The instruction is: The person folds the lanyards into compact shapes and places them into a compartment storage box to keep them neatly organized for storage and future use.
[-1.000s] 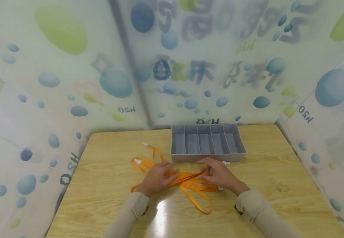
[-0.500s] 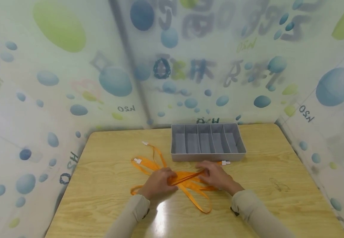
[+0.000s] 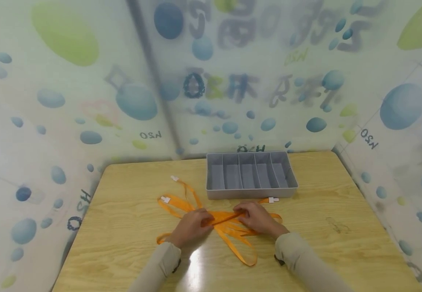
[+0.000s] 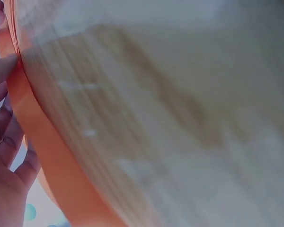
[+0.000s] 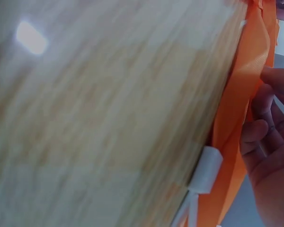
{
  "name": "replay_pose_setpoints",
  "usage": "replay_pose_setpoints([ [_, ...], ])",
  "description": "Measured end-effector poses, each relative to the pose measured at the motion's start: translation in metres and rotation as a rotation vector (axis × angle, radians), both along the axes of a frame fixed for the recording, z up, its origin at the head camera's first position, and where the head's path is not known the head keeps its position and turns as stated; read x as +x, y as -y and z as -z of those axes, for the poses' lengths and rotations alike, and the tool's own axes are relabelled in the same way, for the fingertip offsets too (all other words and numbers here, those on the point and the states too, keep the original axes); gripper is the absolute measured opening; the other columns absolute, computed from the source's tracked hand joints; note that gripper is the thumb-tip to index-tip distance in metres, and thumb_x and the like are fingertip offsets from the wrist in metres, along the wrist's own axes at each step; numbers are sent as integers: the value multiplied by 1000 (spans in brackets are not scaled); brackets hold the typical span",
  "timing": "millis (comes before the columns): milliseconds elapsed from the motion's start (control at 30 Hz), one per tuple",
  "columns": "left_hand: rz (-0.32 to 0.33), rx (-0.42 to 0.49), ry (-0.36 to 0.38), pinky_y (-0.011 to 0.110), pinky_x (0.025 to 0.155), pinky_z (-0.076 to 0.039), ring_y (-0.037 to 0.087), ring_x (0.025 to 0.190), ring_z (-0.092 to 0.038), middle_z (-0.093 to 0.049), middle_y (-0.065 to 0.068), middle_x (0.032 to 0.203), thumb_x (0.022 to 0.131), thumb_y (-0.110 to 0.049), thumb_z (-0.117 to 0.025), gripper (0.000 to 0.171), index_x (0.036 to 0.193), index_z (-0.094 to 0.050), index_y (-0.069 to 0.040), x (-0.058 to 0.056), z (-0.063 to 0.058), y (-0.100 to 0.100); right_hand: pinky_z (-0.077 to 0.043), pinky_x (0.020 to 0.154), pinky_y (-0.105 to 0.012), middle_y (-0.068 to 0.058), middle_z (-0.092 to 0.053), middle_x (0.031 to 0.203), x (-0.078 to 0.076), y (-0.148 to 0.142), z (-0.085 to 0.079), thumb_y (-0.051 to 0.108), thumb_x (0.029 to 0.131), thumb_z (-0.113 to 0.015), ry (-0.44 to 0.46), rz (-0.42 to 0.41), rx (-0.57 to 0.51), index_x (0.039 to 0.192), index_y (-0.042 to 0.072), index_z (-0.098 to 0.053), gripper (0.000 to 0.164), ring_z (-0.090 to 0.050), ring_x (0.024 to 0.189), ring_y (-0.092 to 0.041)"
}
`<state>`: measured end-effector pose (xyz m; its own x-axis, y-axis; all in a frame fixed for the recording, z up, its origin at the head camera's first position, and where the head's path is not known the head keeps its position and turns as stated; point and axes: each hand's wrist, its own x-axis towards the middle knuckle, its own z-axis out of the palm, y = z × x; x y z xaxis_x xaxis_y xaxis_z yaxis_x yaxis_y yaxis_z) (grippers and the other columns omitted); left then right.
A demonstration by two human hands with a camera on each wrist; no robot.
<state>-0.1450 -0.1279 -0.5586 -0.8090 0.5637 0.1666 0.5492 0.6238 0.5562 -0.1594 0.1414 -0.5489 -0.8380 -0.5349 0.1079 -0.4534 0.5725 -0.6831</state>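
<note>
Several orange lanyards with white clips lie in a loose, looped bundle on the wooden table, in front of a grey divided box. My left hand pinches the straps at the bundle's left part, thumb and fingertips on the band. At the other end of this short stretch, my right hand pinches the same straps. In the left wrist view, an orange strap runs past the fingers. A white clip hangs by the strap below the right fingertips in the right wrist view.
A grey box with several compartments stands at the back of the table, close behind the bundle. Loose lanyard ends with white clips spread left of the hands, and another clip lies near the box's front. A patterned curtain surrounds the table.
My right hand has moved left, closer to my left hand. The left fingers have closed in on the straps. The view has shifted slightly; the box has stayed put.
</note>
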Motion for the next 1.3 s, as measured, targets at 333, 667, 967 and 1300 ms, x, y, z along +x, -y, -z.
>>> replay_pose_setpoints([
  [333, 27, 9, -44, 23, 69, -49, 4, 76, -56, -62, -8, 85, 85, -16, -66, 8, 90, -72, -14, 1, -4, 2, -46, 62, -21, 1, -65, 97, -1, 6, 12, 3, 80, -67, -67, 43, -13, 101, 9, -69, 21, -51, 69, -5],
  [667, -5, -22, -23, 26, 72, -50, 5, 76, -58, -63, -8, 83, 85, -15, -66, 6, 86, -71, -15, 2, -6, 5, -50, 66, -20, 2, -65, 93, 0, 17, 13, 11, 80, -71, -87, 72, 9, 98, 9, -69, 19, -58, 75, -5],
  [967, -4, -17, -75, 24, 66, -49, 6, 72, -56, -62, -7, 79, 86, -16, -65, 5, 85, -69, -12, -3, -15, -1, -49, 69, -27, 3, -63, 92, 5, 17, 10, 35, 76, -75, -212, 144, 102, 99, 9, -69, 35, -56, 77, -9],
  [1300, -17, -34, -182, 22, 61, -49, 6, 68, -60, -67, -7, 80, 86, -16, -65, 5, 84, -68, -12, -1, -29, -13, -48, 55, -27, 4, -52, 74, 8, 17, 7, 41, 75, -74, -506, 219, 197, 82, 12, -70, 30, -51, 62, -10],
])
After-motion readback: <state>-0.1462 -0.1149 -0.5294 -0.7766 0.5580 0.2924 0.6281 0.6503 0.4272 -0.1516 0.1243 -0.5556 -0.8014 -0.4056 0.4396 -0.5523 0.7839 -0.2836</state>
